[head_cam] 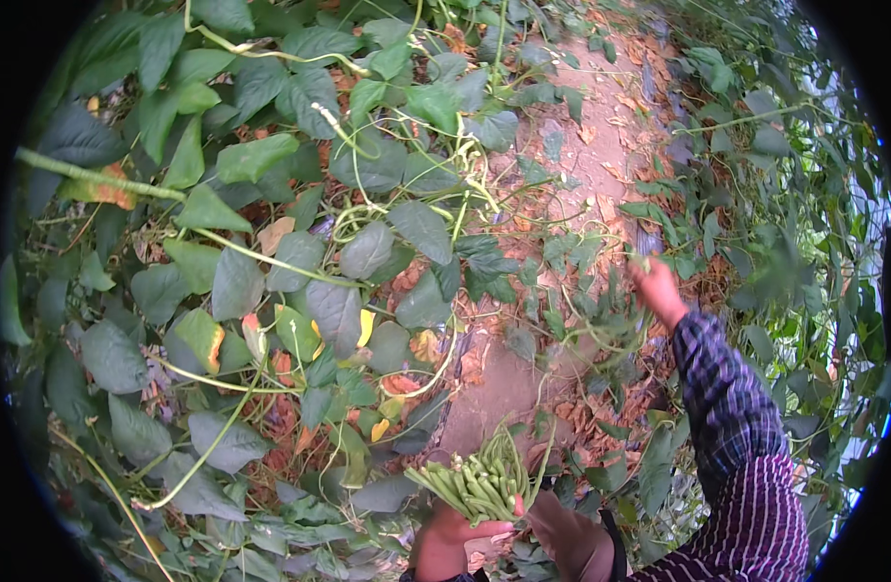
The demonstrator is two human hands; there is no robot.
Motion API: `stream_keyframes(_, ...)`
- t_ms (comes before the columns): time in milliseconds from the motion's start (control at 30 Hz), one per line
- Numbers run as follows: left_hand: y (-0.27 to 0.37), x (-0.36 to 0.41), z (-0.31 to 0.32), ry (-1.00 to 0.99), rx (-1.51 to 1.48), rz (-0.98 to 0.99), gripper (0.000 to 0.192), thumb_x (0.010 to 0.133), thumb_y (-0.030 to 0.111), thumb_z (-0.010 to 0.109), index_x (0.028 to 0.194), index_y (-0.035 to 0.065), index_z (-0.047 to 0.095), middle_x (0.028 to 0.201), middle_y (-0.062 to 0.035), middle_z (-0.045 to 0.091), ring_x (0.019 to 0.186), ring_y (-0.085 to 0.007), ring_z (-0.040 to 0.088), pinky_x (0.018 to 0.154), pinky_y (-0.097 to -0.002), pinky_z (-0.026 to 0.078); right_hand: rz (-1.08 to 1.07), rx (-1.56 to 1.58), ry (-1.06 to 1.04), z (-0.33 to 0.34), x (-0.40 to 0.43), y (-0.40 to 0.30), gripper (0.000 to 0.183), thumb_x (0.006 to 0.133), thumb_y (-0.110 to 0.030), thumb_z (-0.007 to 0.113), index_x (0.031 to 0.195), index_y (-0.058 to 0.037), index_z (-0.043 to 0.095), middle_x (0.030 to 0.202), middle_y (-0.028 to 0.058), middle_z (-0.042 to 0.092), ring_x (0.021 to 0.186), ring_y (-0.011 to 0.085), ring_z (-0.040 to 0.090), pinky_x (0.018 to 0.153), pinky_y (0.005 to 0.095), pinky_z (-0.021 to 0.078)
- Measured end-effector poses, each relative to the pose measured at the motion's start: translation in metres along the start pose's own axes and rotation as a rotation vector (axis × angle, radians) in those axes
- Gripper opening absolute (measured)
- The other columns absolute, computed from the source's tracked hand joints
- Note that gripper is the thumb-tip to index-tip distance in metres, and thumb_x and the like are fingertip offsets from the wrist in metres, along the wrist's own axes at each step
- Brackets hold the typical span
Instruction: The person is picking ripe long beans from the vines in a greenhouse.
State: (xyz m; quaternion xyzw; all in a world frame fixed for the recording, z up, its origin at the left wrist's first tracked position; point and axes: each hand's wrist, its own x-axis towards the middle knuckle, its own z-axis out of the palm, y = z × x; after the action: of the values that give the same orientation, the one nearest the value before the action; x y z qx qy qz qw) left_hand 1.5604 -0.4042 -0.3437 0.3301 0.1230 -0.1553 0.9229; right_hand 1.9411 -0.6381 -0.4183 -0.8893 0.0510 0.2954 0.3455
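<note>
Low in the view, my left hand (456, 537) is wrapped around a thick bundle of long green beans (482, 486). The cut ends of the beans fan out over my fingers, and a fingertip shows at the bundle's right side. My right hand (658, 287) reaches out to the right, over the far side of the path, with its fingers closed. A small green bean or stem (639, 262) shows at its fingertips, too blurred to name surely. Thin vines hang beside and below this hand.
Dense bean plants with broad leaves (336, 313) fill the left side, and more vines (765, 291) climb on the right. Between them runs a bare soil path (489, 393) with dry brown leaves (573, 418). Loose pods and stems (271, 262) stick out across the left. My trouser leg (573, 538) shows below.
</note>
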Motion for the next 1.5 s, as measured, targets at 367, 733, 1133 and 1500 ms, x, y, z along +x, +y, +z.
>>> stream_keyframes(367, 0.003, -0.009, -0.006, 0.061, -0.124, -0.081, 0.042, 0.065, 0.001, 0.067, 0.102, -0.0013, 0.049, 0.092, -0.0114, 0.059, 0.087, -0.019, 0.055, 0.077, -0.0328, 0.043, -0.732, -0.276, 0.159, 0.091, 0.144, -0.215, 0.021, 0.08, -0.022, 0.059, 0.097, -0.0086, 0.063, 0.079, 0.0125, 0.063, 0.074, 0.0223, 0.061, 0.068, 0.035, 0.0464)
stream_keyframes(733, 0.002, -0.05, -0.019, 0.277, -0.143, -0.074, 0.057, 0.065, 0.001, 0.074, 0.116, 0.0005, 0.049, 0.104, -0.0079, 0.059, 0.091, -0.0151, 0.058, 0.079, -0.0297, 0.048, -0.454, -0.114, -0.238, 0.205, 0.185, -0.194, 0.032, 0.072, -0.017, 0.067, 0.103, -0.0087, 0.062, 0.081, 0.0084, 0.065, 0.073, 0.018, 0.06, 0.067, 0.0328, 0.0464)
stream_keyframes(1133, -0.007, -0.046, -0.02, 0.185, -0.207, -0.036, 0.051, 0.068, -0.002, 0.07, 0.115, 0.0017, 0.048, 0.1, -0.0095, 0.06, 0.092, -0.0181, 0.057, 0.079, -0.0324, 0.046, -0.673, -0.013, -0.05, 0.174, 0.151, -0.2, 0.027, 0.078, -0.012, 0.06, 0.104, -0.0053, 0.054, 0.089, 0.0111, 0.061, 0.083, 0.0182, 0.057, 0.075, 0.03, 0.0447)
stream_keyframes(1500, 0.005, -0.007, 0.0, 0.079, 0.1, -0.079, 0.028, 0.069, 0.01, 0.069, 0.092, -0.0001, 0.059, 0.088, -0.0077, 0.06, 0.084, -0.0189, 0.056, 0.075, -0.0326, 0.044, -0.602, -0.217, -0.56, 0.079, 0.003, -0.241, 0.015, 0.084, -0.017, 0.061, 0.088, -0.0041, 0.054, 0.075, -0.0038, 0.05, 0.072, 0.0063, 0.048, 0.064, 0.0232, 0.0417)
